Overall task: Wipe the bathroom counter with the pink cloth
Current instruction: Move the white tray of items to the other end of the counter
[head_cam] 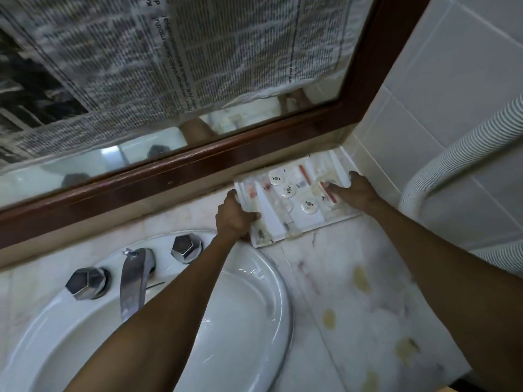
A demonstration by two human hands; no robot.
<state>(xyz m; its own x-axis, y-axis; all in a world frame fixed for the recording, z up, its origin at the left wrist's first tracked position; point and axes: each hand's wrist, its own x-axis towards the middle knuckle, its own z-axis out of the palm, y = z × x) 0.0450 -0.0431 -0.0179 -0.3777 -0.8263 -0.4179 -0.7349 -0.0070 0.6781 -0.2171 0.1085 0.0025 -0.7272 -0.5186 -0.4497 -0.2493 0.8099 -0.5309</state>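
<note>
Spanning the lower frame, sink and stained counter lie open. Mid-frame, left hand and right hand curl fingers over the white tray's opposite edges, against the mirror frame. No pink cloth visible.

- The pale marble counter looks smooth and faintly glossy — veined, with dull yellowish stains on its surface.
- The white oval ceramic sink is glazed and shiny, with bright highlights along its rim.
- The chrome metal tap and two faceted metal knobs are polished and reflective.
- The dark brown wooden mirror frame has a smooth, satin finish.
- The newspaper sheets over the mirror glass are matt printed paper.
- The white plastic tray looks smooth and semi-glossy.
- The white wall tiles are smooth — slightly shiny.
- The white ribbed plastic hose is finely ridged.
</note>
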